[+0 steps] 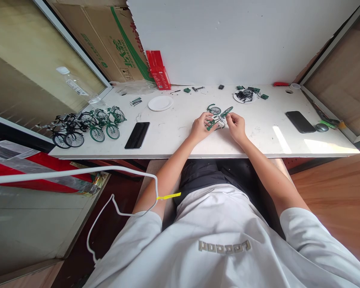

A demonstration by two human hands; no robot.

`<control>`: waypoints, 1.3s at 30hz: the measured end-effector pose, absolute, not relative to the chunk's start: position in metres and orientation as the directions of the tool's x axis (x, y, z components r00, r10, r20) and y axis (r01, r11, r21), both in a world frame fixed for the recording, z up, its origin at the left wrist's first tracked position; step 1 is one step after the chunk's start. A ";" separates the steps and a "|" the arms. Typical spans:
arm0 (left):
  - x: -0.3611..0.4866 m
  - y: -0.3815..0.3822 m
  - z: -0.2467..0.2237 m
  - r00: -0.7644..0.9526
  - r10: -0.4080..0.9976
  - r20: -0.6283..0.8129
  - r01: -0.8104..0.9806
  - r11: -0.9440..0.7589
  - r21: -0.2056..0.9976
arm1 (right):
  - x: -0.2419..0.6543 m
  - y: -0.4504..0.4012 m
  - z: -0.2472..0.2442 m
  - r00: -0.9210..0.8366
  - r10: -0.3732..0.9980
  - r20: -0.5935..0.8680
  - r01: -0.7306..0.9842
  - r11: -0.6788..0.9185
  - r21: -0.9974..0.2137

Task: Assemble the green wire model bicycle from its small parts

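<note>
A small green model bicycle (227, 111) is between my two hands above the white tabletop, with its wheels toward the far side. My left hand (201, 128) is closed around its left part, fingers wrapped over the frame. On the other side, my right hand (237, 127) pinches the model near a wheel with thumb and forefinger. My fingers hide part of the frame, and the exact spot of the right pinch is too small to make out. Beyond them to the right, a white plate (235, 99) bears small black parts (245, 94).
Several finished-looking model bicycles (97, 124), green and black, stand at the table's left. Nearer lie a phone (137, 135) and a white plate (160, 103). A red box (159, 72) stands at the back. Another phone (300, 121) lies right. A hanger (132, 171) juts in left.
</note>
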State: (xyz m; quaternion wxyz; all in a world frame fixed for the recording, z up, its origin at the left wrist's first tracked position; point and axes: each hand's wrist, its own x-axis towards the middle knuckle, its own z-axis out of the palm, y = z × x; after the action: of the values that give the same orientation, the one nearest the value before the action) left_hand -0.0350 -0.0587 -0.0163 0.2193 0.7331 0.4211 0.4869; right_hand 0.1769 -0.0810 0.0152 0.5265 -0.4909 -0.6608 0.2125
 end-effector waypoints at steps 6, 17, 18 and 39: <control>-0.033 -0.062 -0.012 0.167 0.825 0.540 0.454 -0.551 0.701 | 0.179 -0.078 0.011 0.119 0.868 0.483 0.433 0.392 -0.812; -0.033 -0.063 -0.009 0.172 0.728 0.663 0.481 -0.650 0.588 | 0.178 -0.080 0.010 0.126 0.838 0.531 0.411 0.443 -0.797; -0.034 -0.062 -0.008 0.141 0.728 0.671 0.497 -0.638 0.588 | 0.178 -0.081 0.010 0.117 0.836 0.536 0.409 0.452 -0.793; -0.040 -0.051 -0.015 0.172 0.767 0.618 0.606 -0.577 0.548 | 0.178 -0.078 0.004 -0.028 0.895 0.445 0.579 0.378 -0.723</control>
State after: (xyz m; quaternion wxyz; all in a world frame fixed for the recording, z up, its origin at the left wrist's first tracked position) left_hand -0.0395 -0.0511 -0.0149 0.0877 0.7603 0.4517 0.4585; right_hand 0.1785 -0.0777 0.0043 0.4530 -0.5299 -0.6954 0.1743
